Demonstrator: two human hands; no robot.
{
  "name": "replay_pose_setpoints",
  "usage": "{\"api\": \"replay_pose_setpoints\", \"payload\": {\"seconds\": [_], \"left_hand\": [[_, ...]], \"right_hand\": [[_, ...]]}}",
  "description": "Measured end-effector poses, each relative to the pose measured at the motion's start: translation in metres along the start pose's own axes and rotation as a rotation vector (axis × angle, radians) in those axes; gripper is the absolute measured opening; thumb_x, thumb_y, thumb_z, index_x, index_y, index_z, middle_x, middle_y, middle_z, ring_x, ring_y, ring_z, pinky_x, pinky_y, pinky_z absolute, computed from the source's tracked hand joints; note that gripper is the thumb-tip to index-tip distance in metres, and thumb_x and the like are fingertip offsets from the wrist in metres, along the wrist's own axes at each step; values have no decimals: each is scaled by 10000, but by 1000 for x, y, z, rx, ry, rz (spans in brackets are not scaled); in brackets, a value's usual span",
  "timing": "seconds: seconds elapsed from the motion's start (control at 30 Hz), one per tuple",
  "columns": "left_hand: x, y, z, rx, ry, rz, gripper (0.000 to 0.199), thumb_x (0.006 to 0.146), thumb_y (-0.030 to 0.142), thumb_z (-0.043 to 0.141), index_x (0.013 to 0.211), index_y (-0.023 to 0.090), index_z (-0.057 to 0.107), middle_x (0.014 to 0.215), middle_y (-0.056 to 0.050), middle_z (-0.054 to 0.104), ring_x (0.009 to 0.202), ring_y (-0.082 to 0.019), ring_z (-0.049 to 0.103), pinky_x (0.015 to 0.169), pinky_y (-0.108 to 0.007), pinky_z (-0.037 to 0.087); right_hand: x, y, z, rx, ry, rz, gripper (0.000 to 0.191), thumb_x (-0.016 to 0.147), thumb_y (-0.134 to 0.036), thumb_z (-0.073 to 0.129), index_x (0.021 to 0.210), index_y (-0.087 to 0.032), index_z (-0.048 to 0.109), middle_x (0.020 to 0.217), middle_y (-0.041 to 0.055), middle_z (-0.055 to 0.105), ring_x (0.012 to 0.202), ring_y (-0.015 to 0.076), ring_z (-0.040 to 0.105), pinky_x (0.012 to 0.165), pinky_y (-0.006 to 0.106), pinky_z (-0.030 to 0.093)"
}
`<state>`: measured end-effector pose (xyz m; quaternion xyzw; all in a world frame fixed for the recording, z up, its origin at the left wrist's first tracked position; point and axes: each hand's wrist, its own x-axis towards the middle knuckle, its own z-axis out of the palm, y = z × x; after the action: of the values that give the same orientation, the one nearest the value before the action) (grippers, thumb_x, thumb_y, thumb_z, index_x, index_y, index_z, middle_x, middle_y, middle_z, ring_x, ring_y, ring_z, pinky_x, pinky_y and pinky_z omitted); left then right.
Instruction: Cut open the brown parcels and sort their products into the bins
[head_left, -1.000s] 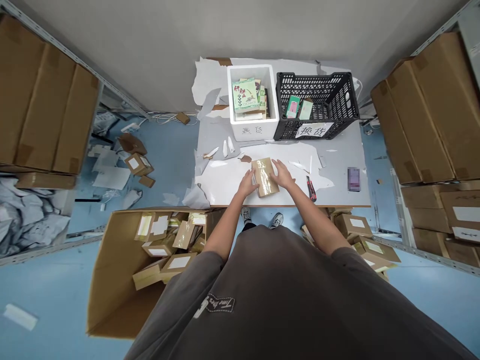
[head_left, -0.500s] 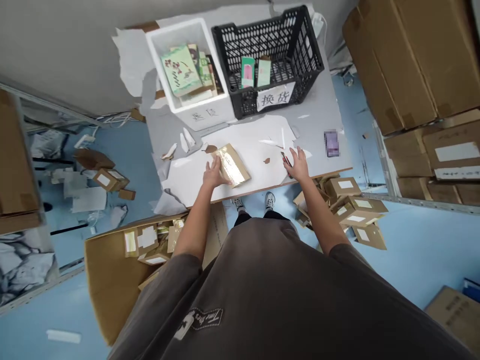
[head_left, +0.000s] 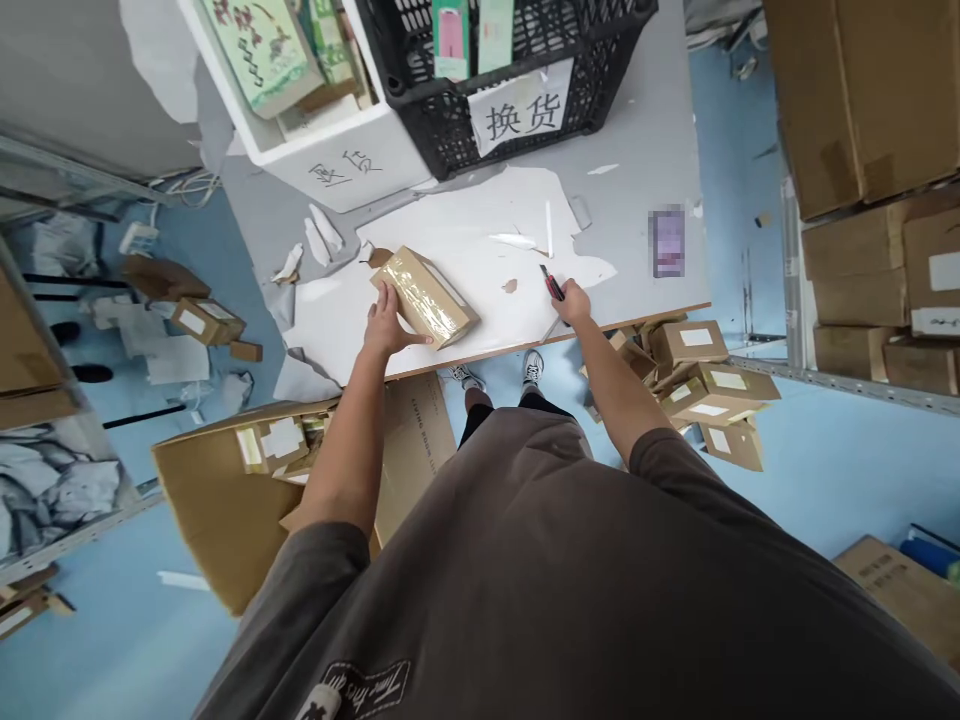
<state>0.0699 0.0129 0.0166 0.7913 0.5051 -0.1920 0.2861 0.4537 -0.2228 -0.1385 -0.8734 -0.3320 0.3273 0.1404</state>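
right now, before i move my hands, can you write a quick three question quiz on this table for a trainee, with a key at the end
1. What is the right hand holding?
2. True or false: the white bin stands to the left of the black crate.
3. Which of these does the left hand touch?
a) the crate
b) the box
c) the bin

Key:
1. The cutter.
2. True.
3. b
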Motion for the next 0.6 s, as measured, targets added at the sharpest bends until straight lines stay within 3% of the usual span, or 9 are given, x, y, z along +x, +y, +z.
{"api": "replay_pose_setpoints", "payload": {"seconds": [0.07,0.13,0.23,0.37,0.43,0.5,0.6], "left_hand": [[-4,7,1,-19,2,-22,1718,575,688,1060,1791,3,59,1885,-252,3,1751,-441,104,1441,-551,113],[-8,14,6,-22,-11,-71,1734,544,748,1043,1820,101,63,1895,-216,77,1742,-498,50,1412,-635,195],[-12,24,15,2,7,-105,1690,577,786,1010,1838,208,45,1906,-168,57,1735,-517,-65,1377,-627,291],[-16,33,26,0,50,-98,1597,692,767,952,1836,190,-2,1911,-148,4,1748,-472,-75,1397,-573,254],[-18,34,29,-16,79,-60,1520,751,749,917,1835,157,31,1909,-164,15,1757,-444,-53,1405,-542,232],[-20,32,32,-38,102,-15,1451,787,732,892,1831,136,80,1905,-185,40,1761,-430,-30,1406,-528,218],[-19,30,34,-67,132,51,1372,814,713,868,1822,112,156,1894,-215,96,1761,-435,-4,1402,-534,207]], "right_hand": [[-4,-15,-14,53,1,-24,500,969,-443,641,1381,-167,576,1139,184,775,1054,393,730,1021,570,599],[-9,-41,-28,160,-6,-113,546,994,-491,576,1446,-191,510,1056,124,786,888,342,751,919,530,633],[-17,-110,-35,289,-81,-319,629,1030,-525,507,1573,-227,394,1006,53,786,743,267,739,850,460,647],[-36,-231,-11,118,-188,-541,599,1098,-474,451,1639,-220,400,1141,115,806,952,319,775,954,474,618],[-46,-280,7,-48,-229,-563,543,1130,-457,423,1619,-221,456,1233,146,800,1083,355,764,1005,481,591],[-55,-312,22,-209,-254,-526,495,1154,-442,402,1586,-222,506,1313,162,784,1156,368,746,1036,478,566],[-67,-332,34,-376,-244,-443,480,1183,-439,354,1572,-215,525,1365,173,766,1206,359,729,1075,473,532]]}}
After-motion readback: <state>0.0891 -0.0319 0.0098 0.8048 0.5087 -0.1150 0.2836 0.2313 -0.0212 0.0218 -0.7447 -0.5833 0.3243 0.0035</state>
